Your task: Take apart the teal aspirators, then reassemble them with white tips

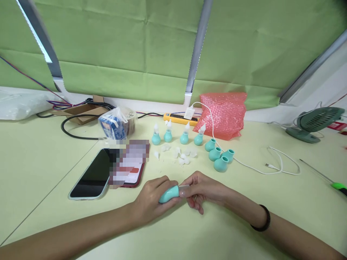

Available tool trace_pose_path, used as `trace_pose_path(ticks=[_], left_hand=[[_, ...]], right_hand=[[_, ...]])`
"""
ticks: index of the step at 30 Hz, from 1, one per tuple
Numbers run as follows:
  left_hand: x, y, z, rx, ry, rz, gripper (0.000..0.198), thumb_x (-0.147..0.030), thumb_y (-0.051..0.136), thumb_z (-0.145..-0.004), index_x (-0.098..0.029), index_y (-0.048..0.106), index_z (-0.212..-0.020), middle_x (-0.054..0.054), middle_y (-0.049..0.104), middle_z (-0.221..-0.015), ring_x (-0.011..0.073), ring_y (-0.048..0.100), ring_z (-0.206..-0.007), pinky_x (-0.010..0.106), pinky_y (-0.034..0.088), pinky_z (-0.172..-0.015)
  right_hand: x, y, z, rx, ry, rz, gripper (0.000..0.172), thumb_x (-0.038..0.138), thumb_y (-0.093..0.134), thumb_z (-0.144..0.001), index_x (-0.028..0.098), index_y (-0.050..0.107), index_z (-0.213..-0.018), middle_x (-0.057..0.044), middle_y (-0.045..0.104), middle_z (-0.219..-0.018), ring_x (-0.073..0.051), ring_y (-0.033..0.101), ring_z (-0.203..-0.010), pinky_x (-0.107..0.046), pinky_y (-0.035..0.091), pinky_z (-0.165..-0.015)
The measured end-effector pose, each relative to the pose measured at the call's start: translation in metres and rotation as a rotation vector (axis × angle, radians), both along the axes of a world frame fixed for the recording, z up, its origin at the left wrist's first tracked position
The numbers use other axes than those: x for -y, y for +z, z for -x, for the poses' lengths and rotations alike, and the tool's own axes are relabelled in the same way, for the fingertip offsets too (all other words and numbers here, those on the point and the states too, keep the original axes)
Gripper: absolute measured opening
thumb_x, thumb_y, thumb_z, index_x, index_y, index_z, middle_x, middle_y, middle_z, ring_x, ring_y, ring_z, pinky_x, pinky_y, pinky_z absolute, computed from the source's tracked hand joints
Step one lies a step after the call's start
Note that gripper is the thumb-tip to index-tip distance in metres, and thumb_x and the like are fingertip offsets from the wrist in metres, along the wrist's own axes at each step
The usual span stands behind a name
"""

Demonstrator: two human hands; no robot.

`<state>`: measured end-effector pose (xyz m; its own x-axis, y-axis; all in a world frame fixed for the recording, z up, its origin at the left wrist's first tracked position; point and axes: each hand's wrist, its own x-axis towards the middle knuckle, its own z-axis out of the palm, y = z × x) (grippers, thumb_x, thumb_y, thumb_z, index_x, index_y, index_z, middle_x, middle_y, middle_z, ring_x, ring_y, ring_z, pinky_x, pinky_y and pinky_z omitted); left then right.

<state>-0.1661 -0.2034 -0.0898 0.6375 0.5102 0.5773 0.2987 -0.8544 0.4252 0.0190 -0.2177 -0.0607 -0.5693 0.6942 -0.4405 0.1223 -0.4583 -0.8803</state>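
My left hand (154,196) is wrapped round a teal rubber bulb (169,195), which lies tilted with its neck to the right. At that neck, the thumb and fingers of my right hand (202,187) pinch a clear plastic tube (183,187), partly hidden by the fingers. Bulb and tube meet between my hands. Beyond them stand several assembled bulbs with clear tips, among them a teal nasal aspirator (156,138). To the right sit several loose teal bulbs, one of them an open-necked bulb (221,164). Small translucent white pieces (184,159) lie scattered between.
Two phones lie at left, a dark-screened phone (92,177) and a lit phone (132,166). Behind are a yellow power strip (173,119), a pink bubble-wrap bag (223,115) and a bagged blue package (114,124). At right are a white cable (255,169), a screwdriver (337,186) and a green fan (317,121).
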Motion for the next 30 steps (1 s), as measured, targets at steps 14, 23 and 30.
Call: trace_pose_path(ticks=[14,23,30], left_hand=[[-0.001,0.003,-0.001,0.177,0.058,0.254,0.021,-0.021,0.058,-0.068,-0.014,0.059,-0.087,0.004,0.063,-0.070,0.0128,0.056,-0.059,0.023,0.045,-0.056],[0.000,0.005,0.001,0.140,0.095,0.380,0.015,-0.020,0.058,-0.065,-0.015,0.058,-0.079,0.001,0.063,-0.070,0.0128,0.056,-0.061,0.022,0.045,-0.058],[-0.004,0.009,0.003,0.215,0.159,0.526,0.016,-0.027,0.055,-0.072,-0.016,0.055,-0.084,0.000,0.060,-0.075,0.0122,0.055,-0.067,0.019,0.044,-0.059]], right_hand=[[-0.039,-0.017,-0.028,0.804,-0.477,-1.197,0.034,0.035,0.054,-0.073,0.013,0.059,-0.097,-0.003,0.056,-0.065,-0.011,0.047,-0.052,-0.027,0.043,-0.054],[-0.033,-0.013,-0.027,0.722,-0.477,-1.162,0.019,0.030,0.052,-0.073,0.013,0.061,-0.071,-0.004,0.060,-0.058,-0.013,0.054,-0.050,-0.025,0.045,-0.047],[-0.008,0.020,-0.016,0.093,-0.401,-0.767,0.016,0.028,0.066,-0.064,0.013,0.063,-0.066,-0.003,0.062,-0.052,-0.014,0.058,-0.043,-0.026,0.050,-0.042]])
